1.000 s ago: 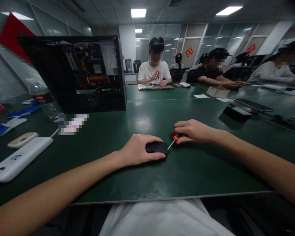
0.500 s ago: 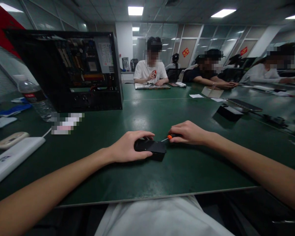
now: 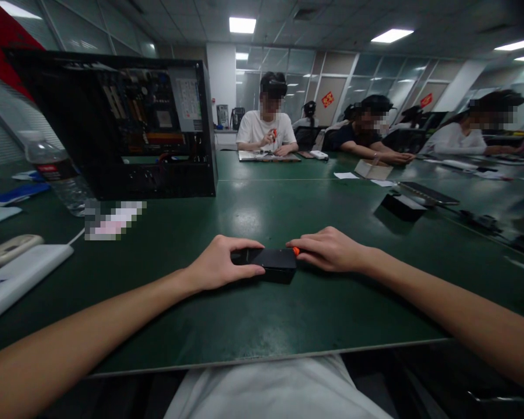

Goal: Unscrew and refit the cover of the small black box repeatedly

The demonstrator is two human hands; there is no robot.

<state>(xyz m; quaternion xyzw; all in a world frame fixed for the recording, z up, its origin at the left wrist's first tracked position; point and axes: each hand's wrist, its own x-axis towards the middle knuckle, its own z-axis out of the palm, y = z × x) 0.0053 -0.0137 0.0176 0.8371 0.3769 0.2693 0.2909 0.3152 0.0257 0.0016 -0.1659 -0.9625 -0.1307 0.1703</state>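
A small flat black device (image 3: 274,260) lies on the green table (image 3: 262,314) right in front of me. My left hand (image 3: 220,263) grips its left end, thumb along the near side and fingers over the top. My right hand (image 3: 327,249) is closed on a small screwdriver with an orange collar (image 3: 296,251). Its tip meets the device's right edge; most of the tool is hidden under my fingers.
An open black computer case (image 3: 126,125) stands at the back left with a water bottle (image 3: 56,174) beside it. White devices (image 3: 15,273) lie at the left. Several people sit at the far side with boxes, papers and a flat black box (image 3: 404,205).
My right hand has slid left with the screwdriver until its tip reached the device's right edge. My left hand shifted on the device, which now shows more of its top.
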